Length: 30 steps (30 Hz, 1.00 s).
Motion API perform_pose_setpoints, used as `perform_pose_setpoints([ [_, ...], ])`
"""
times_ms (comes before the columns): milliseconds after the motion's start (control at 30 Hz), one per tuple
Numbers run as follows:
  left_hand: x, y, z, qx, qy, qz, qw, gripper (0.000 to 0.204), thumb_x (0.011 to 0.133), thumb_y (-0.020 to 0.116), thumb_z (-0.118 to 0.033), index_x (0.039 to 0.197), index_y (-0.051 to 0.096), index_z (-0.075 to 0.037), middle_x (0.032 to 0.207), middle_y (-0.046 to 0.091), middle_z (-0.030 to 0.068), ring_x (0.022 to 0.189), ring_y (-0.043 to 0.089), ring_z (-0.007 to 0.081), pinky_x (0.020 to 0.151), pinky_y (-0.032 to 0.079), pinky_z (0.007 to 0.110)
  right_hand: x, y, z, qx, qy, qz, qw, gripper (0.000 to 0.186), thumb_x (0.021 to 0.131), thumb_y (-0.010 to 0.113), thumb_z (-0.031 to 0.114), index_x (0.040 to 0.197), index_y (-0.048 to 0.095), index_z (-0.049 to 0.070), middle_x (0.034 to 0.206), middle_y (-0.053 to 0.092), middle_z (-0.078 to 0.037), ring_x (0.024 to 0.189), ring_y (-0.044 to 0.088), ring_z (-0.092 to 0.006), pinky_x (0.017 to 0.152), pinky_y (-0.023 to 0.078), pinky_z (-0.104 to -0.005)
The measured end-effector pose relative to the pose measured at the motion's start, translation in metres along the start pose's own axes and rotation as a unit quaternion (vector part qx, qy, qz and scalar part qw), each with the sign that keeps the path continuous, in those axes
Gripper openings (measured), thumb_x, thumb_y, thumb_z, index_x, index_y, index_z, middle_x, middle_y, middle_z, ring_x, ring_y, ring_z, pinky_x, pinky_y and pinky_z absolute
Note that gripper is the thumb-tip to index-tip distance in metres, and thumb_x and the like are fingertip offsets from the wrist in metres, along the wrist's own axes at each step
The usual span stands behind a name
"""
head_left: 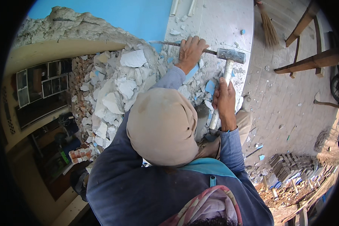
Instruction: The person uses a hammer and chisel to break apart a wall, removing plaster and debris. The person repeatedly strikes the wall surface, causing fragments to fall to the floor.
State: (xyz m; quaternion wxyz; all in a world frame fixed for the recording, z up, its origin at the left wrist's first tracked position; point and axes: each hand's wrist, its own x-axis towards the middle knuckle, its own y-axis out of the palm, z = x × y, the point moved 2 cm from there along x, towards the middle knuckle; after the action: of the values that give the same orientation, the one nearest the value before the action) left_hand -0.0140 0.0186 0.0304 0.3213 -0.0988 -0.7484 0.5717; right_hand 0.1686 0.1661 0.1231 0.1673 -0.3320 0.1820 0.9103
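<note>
Overhead, left hand (191, 51) gripping chisel (165, 43), right hand (224, 100) gripping hammer (229, 56), rubble (116, 90) alongside.

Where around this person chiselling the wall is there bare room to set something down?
The paved floor between the broom and the stacked pavers is mostly bare. It is crowded around the left hand on the chisel and the right hand on the hammer, where rubble piles up.

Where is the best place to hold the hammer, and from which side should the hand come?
Grip the hammer on the lower half of its pale handle, coming from the person's near side, as the right hand does. The heavy steel head sits at the far end, at the chisel in the left hand.
</note>
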Motion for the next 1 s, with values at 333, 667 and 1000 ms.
perform_pose_setpoints([
  [333, -0.054, -0.062, 0.049, -0.058, -0.001, -0.016, 0.998, 0.013, 0.089, 0.079, -0.017, 0.091, 0.067, -0.014, 0.083, 0.052, 0.0054, 0.080, 0.057, 0.0286, 0.069, 0.046, 0.044, -0.012, -0.030, -0.001, -0.004, -0.018, -0.039, 0.999, 0.032, 0.111, 0.055, 0.040, 0.099, 0.048, 0.012, 0.065, 0.043, 0.003, 0.045, 0.042, -0.0053, 0.037, 0.036, -0.0244],
  [667, -0.016, -0.083, 0.012, -0.123, 0.115, -0.069, 0.983, 0.020, 0.088, 0.081, -0.024, 0.090, 0.064, -0.014, 0.079, 0.047, 0.0040, 0.075, 0.055, 0.0248, 0.064, 0.048, 0.040, -0.040, -0.053, -0.001, -0.011, -0.085, -0.111, 0.990, 0.037, 0.110, 0.054, 0.043, 0.095, 0.043, 0.011, 0.064, 0.041, 0.002, 0.043, 0.041, -0.0066, 0.035, 0.036, -0.0246],
  [1000, -0.021, -0.095, 0.010, -0.173, 0.138, -0.076, 0.972, 0.022, 0.085, 0.084, -0.020, 0.090, 0.064, -0.012, 0.078, 0.047, 0.0044, 0.073, 0.057, 0.0242, 0.062, 0.049, 0.040, -0.070, -0.042, -0.004, -0.007, -0.205, -0.133, 0.970, 0.034, 0.109, 0.059, 0.038, 0.104, 0.051, 0.006, 0.064, 0.047, 0.000, 0.044, 0.041, -0.0078, 0.037, 0.035, -0.0255],
])
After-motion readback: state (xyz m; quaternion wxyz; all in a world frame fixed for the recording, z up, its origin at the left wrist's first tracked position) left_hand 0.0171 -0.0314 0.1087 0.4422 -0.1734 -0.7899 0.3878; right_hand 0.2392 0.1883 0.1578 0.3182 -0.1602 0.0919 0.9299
